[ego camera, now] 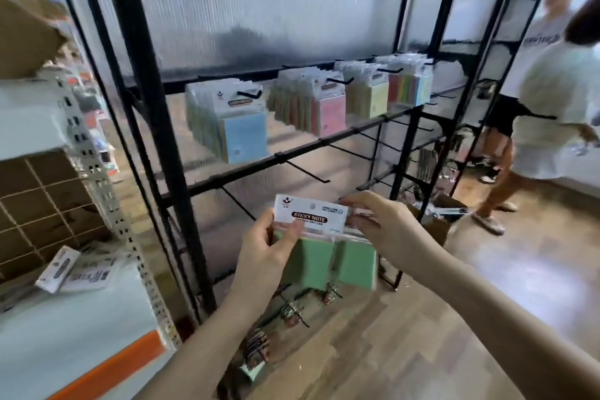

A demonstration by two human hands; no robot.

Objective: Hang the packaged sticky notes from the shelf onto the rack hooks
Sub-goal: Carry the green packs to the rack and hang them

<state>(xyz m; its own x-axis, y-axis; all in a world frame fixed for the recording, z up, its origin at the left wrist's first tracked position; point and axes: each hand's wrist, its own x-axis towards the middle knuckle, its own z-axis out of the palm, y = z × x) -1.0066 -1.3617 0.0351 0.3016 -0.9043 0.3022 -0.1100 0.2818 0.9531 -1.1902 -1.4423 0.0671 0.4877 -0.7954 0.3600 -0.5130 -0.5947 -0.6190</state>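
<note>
Sticky note packs sit right between both hands, held up in front of the black metal rack and just below its lower bar of hooks. The left hand has its grip clamped on the left edge of the bundle — thumb across the front of the white header card, fingers curled behind. The right hand pinches the top right corner of the header, fingertips closed on the card edge. So the packs hang mostly below and between the two grips, with the green pads dangling under the header.

Material-wise: the header is a glossy white card with a dark "STICKY NOTE" label and a small hang hole near the top, all inside clear crinkly plastic. The pads are flat, matte, square-ish green blocks, and there looks to be more than one pack in the bundle.

On the rack's upper bar, hanging packs already fill several hooks — blue, pink, yellow and a multicoloured set, in tight rows. The empty hooks below are thin straight black prongs poking forward. Behind the rack is a ribbed translucent panel. To the left stands a white shelf with a few loose packages on it, and the floor is wood-look planks. Two people stand at the right, blurry.
</note>
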